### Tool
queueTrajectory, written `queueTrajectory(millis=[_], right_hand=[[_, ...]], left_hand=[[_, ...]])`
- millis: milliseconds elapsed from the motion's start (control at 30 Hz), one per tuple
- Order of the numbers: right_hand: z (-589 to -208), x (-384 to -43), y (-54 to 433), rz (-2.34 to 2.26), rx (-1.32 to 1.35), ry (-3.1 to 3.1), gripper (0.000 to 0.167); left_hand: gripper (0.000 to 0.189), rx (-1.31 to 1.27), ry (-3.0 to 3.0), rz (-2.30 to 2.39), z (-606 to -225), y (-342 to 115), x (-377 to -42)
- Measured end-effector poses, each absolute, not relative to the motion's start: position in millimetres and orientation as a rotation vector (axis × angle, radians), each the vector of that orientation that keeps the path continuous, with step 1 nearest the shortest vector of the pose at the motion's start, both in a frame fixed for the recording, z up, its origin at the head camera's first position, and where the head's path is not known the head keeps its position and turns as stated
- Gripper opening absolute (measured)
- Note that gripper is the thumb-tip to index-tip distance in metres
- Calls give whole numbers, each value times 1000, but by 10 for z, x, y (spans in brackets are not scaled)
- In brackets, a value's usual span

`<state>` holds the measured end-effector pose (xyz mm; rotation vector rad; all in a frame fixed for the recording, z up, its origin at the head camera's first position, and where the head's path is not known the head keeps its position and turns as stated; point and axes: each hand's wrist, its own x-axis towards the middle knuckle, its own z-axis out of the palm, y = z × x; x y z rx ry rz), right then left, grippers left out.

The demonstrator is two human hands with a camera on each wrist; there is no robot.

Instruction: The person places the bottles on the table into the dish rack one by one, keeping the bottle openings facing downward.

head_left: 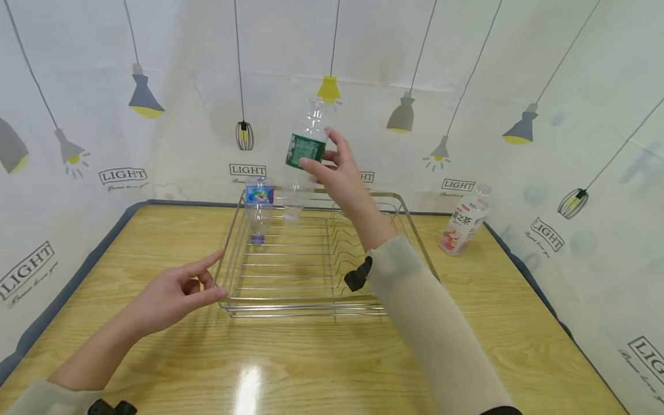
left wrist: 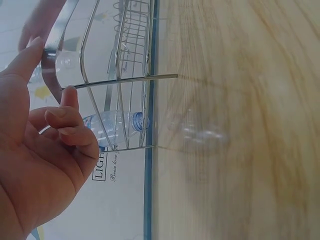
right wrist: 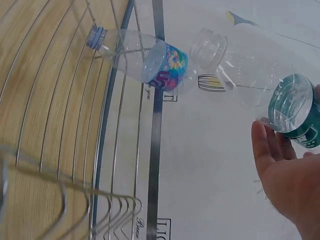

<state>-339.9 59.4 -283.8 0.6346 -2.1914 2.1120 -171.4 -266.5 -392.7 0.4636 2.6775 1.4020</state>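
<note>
My right hand (head_left: 339,170) holds a clear plastic bottle with a green label (head_left: 306,151) above the wire dish rack (head_left: 332,300). Its uncapped mouth points down in the right wrist view. A second clear bottle, with a blue and purple label (head_left: 259,195) and a blue cap, stands upside down in the rack's back left part. My left hand (head_left: 173,294) is at the rack's front left corner. Thumb and index finger stretch out to touch the rim, and the other fingers are bent without holding anything.
A peach-drink bottle (head_left: 464,222) with a white and pink label stands on the wooden table (head_left: 519,340) right of the rack. Wavy wire dividers (head_left: 344,242) line the rack's right side. A printed cloth backdrop (head_left: 192,86) surrounds the table's back and sides.
</note>
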Motion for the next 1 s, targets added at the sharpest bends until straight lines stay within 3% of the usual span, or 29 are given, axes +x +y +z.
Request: queueTrajectory(millis=[367,1000], right_hand=[[-2989,-3536,336,2158,620,-2147,92],[-3383,-3690,297,2146,523,-2282,92]], left_hand=[[88,463,2651,1423,-3913,-2643,-1716],[88,407,2707,1339,-3892,-2598,-1702]])
